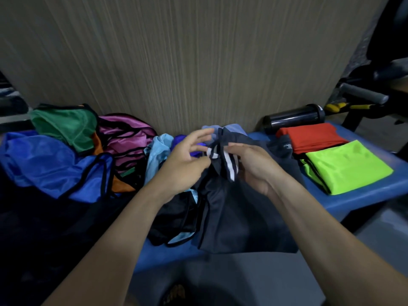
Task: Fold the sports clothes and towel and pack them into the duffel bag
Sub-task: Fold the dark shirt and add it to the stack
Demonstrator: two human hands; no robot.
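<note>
Head view is showing the dark shorts (238,208) lying on the blue worktop (364,195), between the unfolded pile and the folded shirts. The left hand (187,162) is pinching the bunched top edge; the right hand (254,166) is curling round it. The fabric is looking thin, light, soft and slippery, dark navy with white stripes, so holding the edge corners seems best.

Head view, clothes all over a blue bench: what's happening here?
A person is working on a dark navy garment with white stripes, both hands at its bunched top: left hand, right hand. A folded red shirt and folded neon green shirt lie at right; unfolded mesh bibs are heaped at left.
</note>
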